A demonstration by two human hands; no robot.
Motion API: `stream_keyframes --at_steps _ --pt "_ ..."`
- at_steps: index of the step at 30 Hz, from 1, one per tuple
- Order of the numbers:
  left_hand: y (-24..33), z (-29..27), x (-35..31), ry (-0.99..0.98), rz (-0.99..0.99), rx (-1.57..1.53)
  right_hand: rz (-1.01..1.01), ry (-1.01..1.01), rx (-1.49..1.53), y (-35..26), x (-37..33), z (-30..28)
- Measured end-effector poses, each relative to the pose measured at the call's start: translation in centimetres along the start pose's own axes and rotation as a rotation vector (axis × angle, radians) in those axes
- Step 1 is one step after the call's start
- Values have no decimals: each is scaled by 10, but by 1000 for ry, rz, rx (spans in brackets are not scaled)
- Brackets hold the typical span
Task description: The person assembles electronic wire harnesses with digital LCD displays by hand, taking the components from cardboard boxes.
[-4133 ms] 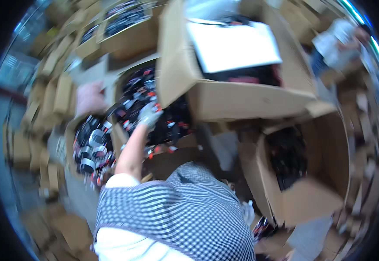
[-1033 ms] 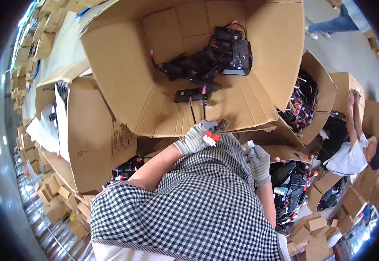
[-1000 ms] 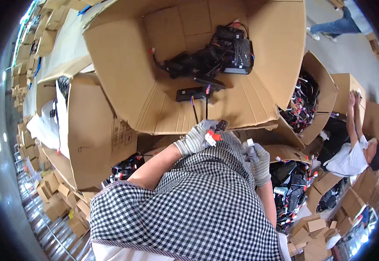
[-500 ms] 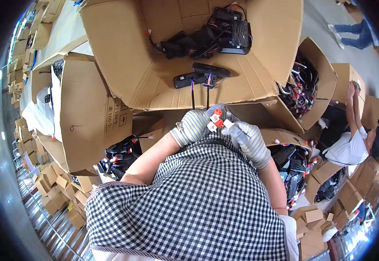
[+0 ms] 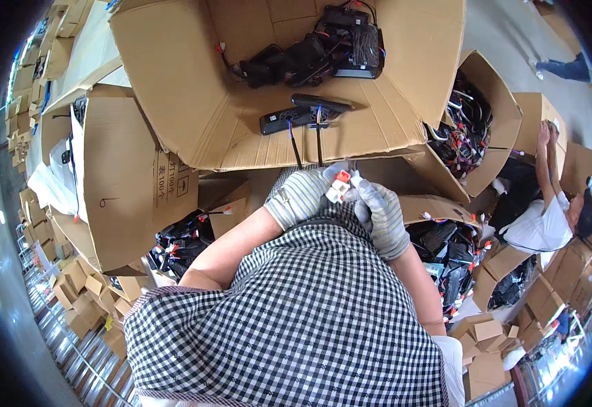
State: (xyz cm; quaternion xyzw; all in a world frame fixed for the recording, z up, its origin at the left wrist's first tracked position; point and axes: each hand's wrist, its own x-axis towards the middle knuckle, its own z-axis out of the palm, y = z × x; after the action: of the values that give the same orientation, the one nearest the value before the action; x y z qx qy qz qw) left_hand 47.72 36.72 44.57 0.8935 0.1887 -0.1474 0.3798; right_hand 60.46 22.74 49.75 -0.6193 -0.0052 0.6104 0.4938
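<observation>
My left hand (image 5: 300, 198), in a striped work glove, is closed around the ends of two black cables (image 5: 320, 146), with red and white wire connectors (image 5: 339, 186) sticking out at its fingertips. Beside them my gloved right hand (image 5: 385, 220) pinches a small white connector (image 5: 356, 178) that nearly touches the others. The cables run up to two flat black elongated devices (image 5: 279, 122), one partly over the other, on the near flap of a large cardboard box (image 5: 208, 102). My fingers partly hide the connectors.
Inside the large box lies a pile of black devices (image 5: 282, 66) with wires. Cartons of wired parts (image 5: 469, 129) stand to the right, and an opened carton (image 5: 123, 183) to the left. Another person (image 5: 544, 224) in a white top reaches toward a box at the far right.
My right hand has turned and drawn its fingers in, bringing the white connector up against the red and white ones. The whole view has shifted slightly.
</observation>
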Motion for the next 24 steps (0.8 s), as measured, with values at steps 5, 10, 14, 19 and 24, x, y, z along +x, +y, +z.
stream_keyframes --at_steps 5,10,14,19,24 --pt "1 6 5 203 3 48 -99 0 99 -3 -11 9" --pt "9 3 3 334 58 108 31 -63 343 5 0 7" --pt "6 9 0 364 73 224 142 -80 559 17 2 5" --pt "14 5 -8 323 92 265 25 70 270 24 2 14" --pt "5 6 -16 67 8 -31 -44 -53 -35 25 4 13"
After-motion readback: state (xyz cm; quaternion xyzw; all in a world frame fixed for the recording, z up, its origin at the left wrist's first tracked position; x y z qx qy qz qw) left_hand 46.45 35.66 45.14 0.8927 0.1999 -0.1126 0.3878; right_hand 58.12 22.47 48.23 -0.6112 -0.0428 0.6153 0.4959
